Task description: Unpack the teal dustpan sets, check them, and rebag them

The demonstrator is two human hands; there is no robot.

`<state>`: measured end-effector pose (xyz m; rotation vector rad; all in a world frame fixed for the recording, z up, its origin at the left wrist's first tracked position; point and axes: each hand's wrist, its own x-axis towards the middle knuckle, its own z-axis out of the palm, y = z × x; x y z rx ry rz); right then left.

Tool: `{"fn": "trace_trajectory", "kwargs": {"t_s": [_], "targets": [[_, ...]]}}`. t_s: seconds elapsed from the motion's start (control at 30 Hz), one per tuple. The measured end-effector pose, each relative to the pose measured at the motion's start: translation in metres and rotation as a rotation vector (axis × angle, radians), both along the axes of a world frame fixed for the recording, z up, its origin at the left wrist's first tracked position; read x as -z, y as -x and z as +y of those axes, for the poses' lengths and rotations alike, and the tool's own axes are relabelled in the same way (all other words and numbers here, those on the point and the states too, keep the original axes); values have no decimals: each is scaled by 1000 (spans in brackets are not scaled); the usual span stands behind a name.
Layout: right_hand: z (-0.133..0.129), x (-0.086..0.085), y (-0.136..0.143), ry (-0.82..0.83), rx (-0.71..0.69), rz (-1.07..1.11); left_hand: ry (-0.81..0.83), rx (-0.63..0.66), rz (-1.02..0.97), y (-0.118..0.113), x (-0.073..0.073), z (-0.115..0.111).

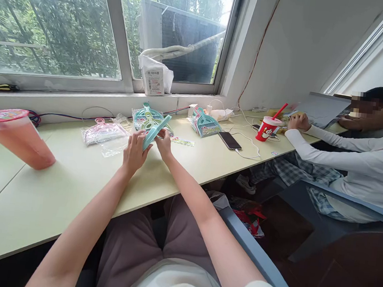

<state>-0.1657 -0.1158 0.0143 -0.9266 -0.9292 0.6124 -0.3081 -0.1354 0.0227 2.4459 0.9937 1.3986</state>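
A small teal plastic dustpan (156, 133) is held above the table, tilted and seen nearly edge-on. My left hand (136, 150) closes around its lower left end. On the far side my right hand (164, 143) grips it, the fingertips partly hidden behind it. Just beyond lies a pile of bagged green dustpan sets (144, 114). A pink set in clear plastic (105, 131) rests left of my hands, and crumpled clear wrapping lies beside it. Right of the pile is another stack of teal sets (205, 123).
A tall cup of pink drink (21, 137) stands at the left. To the right are a phone (230, 141) on a white cable and a red cup (267, 129) with a straw. Another person (363, 170) sits at the table's right. A packet (155, 79) stands on the windowsill.
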Motion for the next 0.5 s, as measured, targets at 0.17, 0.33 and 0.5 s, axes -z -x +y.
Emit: {"fn": "trace_trajectory", "kwargs": {"t_s": [0.17,0.33,0.5], "targets": [[2,-3,-6,26,-100,59,68,6,12,6,5,20],[-1,-6,-9,47,-112,68,149,66,-89,10,5,28],[-6,-13,-11,10,-115,93,161,93,-153,2,7,25]]}}
